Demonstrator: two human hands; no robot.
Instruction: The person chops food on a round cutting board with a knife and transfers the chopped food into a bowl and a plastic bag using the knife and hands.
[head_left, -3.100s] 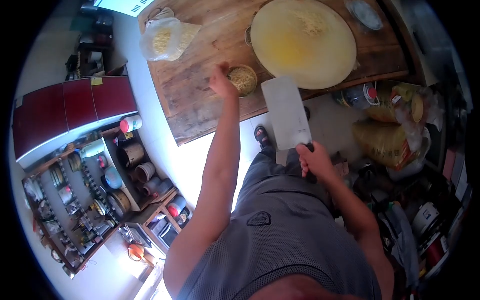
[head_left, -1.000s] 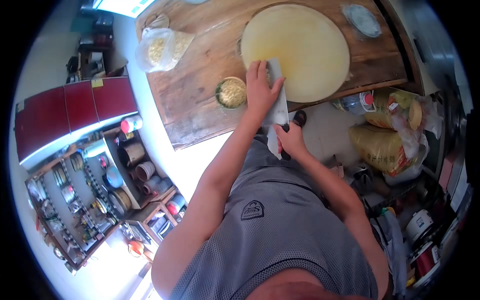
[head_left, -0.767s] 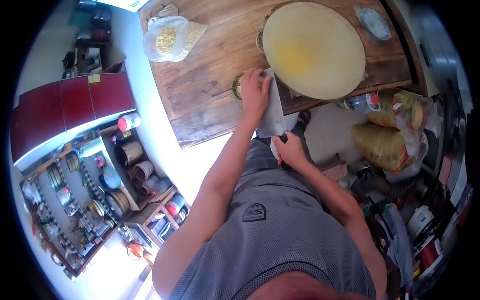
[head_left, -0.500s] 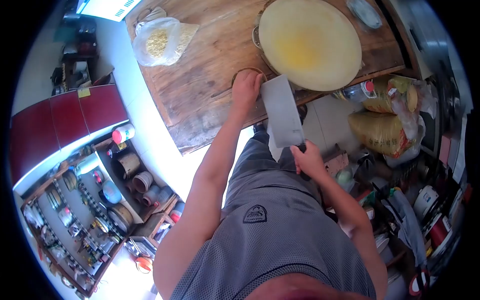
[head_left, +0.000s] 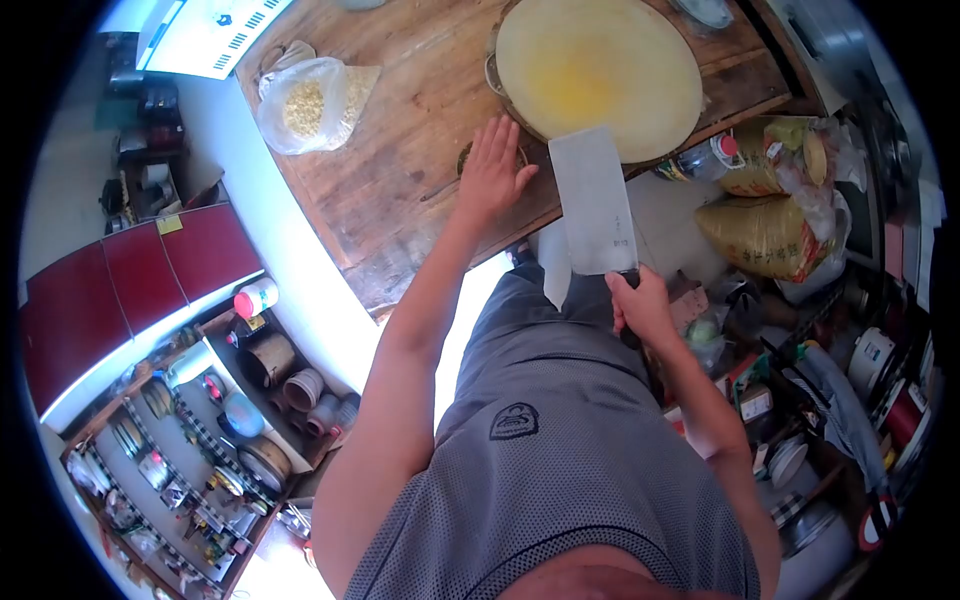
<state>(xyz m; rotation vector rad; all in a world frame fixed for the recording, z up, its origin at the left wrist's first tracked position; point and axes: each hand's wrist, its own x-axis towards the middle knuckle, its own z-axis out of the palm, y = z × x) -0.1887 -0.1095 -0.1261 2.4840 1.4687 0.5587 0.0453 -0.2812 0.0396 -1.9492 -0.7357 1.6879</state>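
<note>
My left hand [head_left: 492, 172] has its fingers stretched out over the small bowl [head_left: 464, 158], covering most of it; what is in the bowl is hidden. In my right hand [head_left: 642, 304] is the black handle of a wide cleaver [head_left: 594, 205], its blade pointing away from me beyond the table's front edge. The blade's far end overlaps the near rim of a large round board [head_left: 640, 70], which has a yellow patch in its middle. A clear plastic bag [head_left: 305, 105] of pale chopped bits lies at the left of the wooden table [head_left: 400, 190].
Red cabinets [head_left: 140, 275] and a crowded shelf [head_left: 170, 480] stand at the left. At the right are yellow sacks [head_left: 755, 235], a bottle with a red cap [head_left: 700, 160] and heaped household things. A small plastic-wrapped dish [head_left: 706, 10] sits at the table's back right.
The cleaver has gone from under my left hand out to the right. My left hand has moved from the board's edge to the bowl, and its fingers have straightened. The chopped bits have left the board.
</note>
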